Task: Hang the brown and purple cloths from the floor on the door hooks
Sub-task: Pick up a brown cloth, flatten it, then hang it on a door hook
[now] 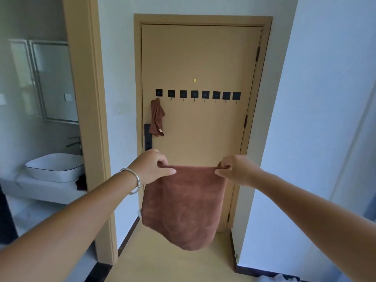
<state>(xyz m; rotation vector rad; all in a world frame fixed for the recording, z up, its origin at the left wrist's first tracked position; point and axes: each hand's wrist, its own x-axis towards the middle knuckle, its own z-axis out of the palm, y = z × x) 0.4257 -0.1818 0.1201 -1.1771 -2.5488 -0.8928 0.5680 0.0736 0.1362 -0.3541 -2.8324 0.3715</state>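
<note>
A person stands before a closed tan door (201, 127), arms outstretched, holding a brown cloth (183, 206) spread between both hands. The left hand (151, 168) pinches the cloth's upper left corner, fingers curled over the top edge and thumb lying along the front; the right hand (234, 169) pinches the upper right corner between thumb and fingertips. The hands are held well apart at the same height, pulling the top edge taut, and the rest of the cloth hangs loose below them, its lower edge sagging above the tan floor (154, 259). A silver bangle (133, 180) circles the left wrist.

Above and beyond the hands, a row of eight black square hooks (198, 95) runs across the door. A second, smaller brown cloth (157, 119) already hangs from the hook furthest left, above the left hand, draped just beside the black door handle plate (148, 137). A small tag shows at its lower edge; any writing on it is too small to read. A brass peephole (195, 80) sits above the row of hooks. Nothing stands between the held cloth and the door.

Far to the left of the left hand, an open doorway shows a white basin (55, 166) on a counter, with a mirror (55, 82) above. White walls (317, 110) flank the door to the right of the right hand.
</note>
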